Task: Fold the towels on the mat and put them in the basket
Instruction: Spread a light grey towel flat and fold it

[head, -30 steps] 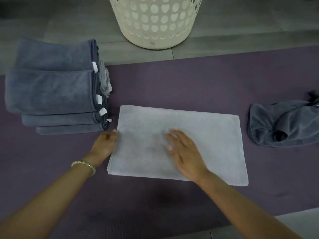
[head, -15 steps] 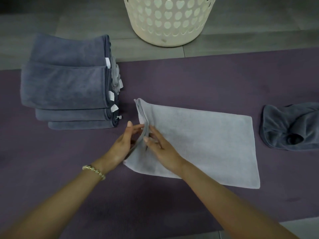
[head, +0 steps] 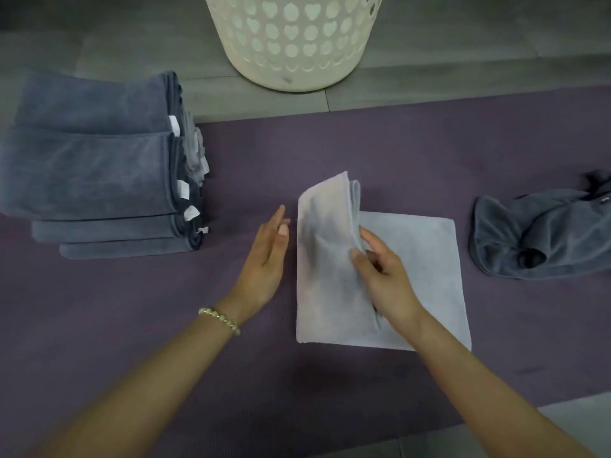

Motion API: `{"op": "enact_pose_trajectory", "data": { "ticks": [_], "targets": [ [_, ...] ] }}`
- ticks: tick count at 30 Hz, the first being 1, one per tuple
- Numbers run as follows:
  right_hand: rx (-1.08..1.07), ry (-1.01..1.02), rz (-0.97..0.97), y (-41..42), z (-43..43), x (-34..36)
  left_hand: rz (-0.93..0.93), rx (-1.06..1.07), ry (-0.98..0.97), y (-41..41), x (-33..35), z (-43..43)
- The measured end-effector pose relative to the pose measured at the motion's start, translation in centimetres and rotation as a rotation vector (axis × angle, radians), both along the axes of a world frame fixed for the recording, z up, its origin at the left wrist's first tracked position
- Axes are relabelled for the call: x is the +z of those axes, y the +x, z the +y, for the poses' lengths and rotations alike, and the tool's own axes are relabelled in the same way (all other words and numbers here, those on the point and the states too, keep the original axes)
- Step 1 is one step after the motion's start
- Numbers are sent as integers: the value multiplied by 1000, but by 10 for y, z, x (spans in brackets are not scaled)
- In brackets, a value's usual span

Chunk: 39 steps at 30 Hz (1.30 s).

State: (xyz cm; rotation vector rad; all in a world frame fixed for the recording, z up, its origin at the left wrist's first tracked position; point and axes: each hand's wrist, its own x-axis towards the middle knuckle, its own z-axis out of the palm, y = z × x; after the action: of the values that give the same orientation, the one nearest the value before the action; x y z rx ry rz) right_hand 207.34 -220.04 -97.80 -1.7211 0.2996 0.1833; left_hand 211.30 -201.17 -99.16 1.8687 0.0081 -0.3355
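Moved since the earlier frame: left end of the pale towel (head: 420,279), lifted further off the mat (head: 396,143) and carried rightward over its own middle; left hand (head: 267,259) now apart from the cloth. Head view, sole view. Step in hand: crosswise fold of the pale towel, judged about halfway over. Right hand (head: 383,279): thumb and fingers pinching the lifted edge, flap standing steeply, forearm reaching in from lower right. Left hand: fingers straight and together, palm turned toward the flap, holding nothing, just left of the fold line; bracelet (head: 220,320) at the wrist. Pale towel location: on the mat, under the right hand. Left of the left hand: stack (head: 89,173) of folded dark towels. Right of the right hand: one dark towel (head: 542,239), crumpled. Beyond both hands, off the mat: basket (head: 291,38), contents not visible. Next move, by judgement: lay the flap down edge to edge on the right half, left palm smoothing the crease.
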Motion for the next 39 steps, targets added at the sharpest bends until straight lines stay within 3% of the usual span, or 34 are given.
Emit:
{"op": "enact_pose_trajectory", "data": {
  "ticks": [4,7,12,17,22,24,27,30,37,39],
  "targets": [
    [-135,-86,-27,-28,-68,6,-209,-320,300,1,-14,-40],
    [-273,-143,64,-48,-108,-14,-230,-525,493,-1,-27,-70],
    [-262,-178,260,-52,-137,-39,-238,-601,793,-9,-46,-97],
    [-330,37,197,-14,-134,-28,-440,-496,819,-6,-48,-116],
    [-256,-219,-53,7,-138,-32,-490,-549,934,11,-54,-126],
    [-305,-284,7,8,-142,-41,-441,-563,992,13,-60,-126],
    [-419,-229,123,7,-144,-47,-434,-557,1020,11,-65,-128],
    [-392,-209,203,-7,-137,-41,-428,-547,1000,10,-65,-128],
    [-252,-613,293,-65,-138,-49,-397,-572,945,13,-67,-125],
    [-279,-781,194,-67,-136,-49,-443,-537,916,8,-63,-124]
  ]
}}
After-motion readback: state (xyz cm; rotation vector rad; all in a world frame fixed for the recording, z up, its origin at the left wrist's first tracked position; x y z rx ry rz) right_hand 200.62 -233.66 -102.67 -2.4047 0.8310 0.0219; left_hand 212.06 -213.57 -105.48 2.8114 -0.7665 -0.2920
